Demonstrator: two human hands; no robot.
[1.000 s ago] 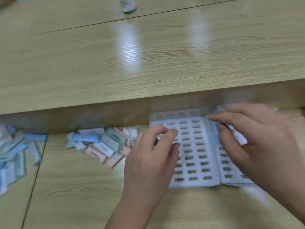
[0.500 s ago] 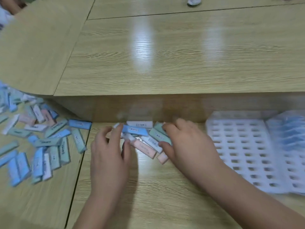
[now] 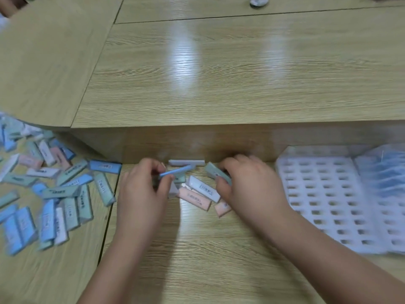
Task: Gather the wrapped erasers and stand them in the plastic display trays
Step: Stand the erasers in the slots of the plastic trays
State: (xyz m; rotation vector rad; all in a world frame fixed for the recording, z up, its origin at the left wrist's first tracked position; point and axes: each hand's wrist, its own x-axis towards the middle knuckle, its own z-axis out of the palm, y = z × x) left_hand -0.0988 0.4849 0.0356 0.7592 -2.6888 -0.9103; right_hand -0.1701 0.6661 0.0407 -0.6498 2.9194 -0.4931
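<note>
A small pile of wrapped erasers (image 3: pixel 198 195) in pink, white, green and blue lies in front of the raised wooden step. My left hand (image 3: pixel 144 191) pinches a blue eraser (image 3: pixel 176 171) lifted on edge above the pile. My right hand (image 3: pixel 249 187) grips a green eraser (image 3: pixel 213 170) at the pile's right side. A white plastic display tray (image 3: pixel 324 200) with rows of empty slots lies to the right. A second tray (image 3: pixel 385 172) beside it holds blue erasers, blurred.
A large scatter of wrapped erasers (image 3: pixel 50 194) covers the table at the left. A raised wooden shelf (image 3: pixel 219 73) runs across behind the pile, its front wall just beyond my fingers. A small white object (image 3: pixel 258 1) stands at the far top edge.
Both hands left the white tray and moved left to the small pile. My left hand has picked up a blue eraser and my right has closed on a green one.
</note>
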